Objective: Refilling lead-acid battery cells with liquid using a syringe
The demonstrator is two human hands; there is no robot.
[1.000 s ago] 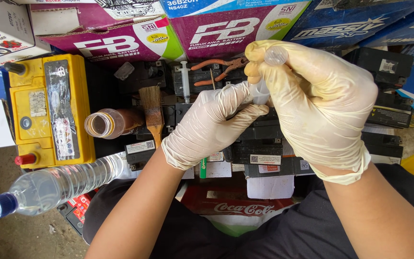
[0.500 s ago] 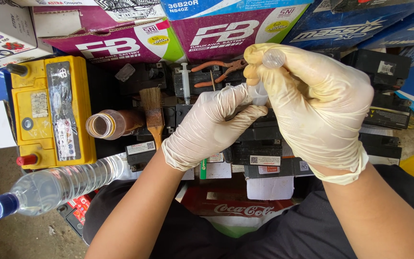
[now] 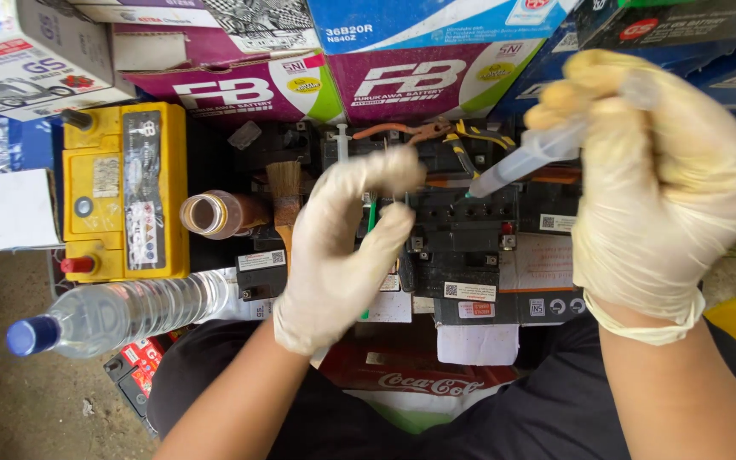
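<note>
Syringe (image 3: 528, 160) sits right of centre in the upper frame; I read its long axis as a diagonal, plunger end up-right inside my right hand (image 3: 658, 187), tip pointing down-left at the black battery (image 3: 462, 230). That hand is closed around the barrel. My left hand (image 3: 342, 247), lower left of the tip, is half-curled, apparently empty.

Two gloved hands (image 3: 342, 247) (image 3: 666, 187), two syringes (image 3: 526, 158) (image 3: 342, 140), one yellow battery (image 3: 125, 192), one water bottle (image 3: 121, 311), one brush (image 3: 284, 192).
</note>
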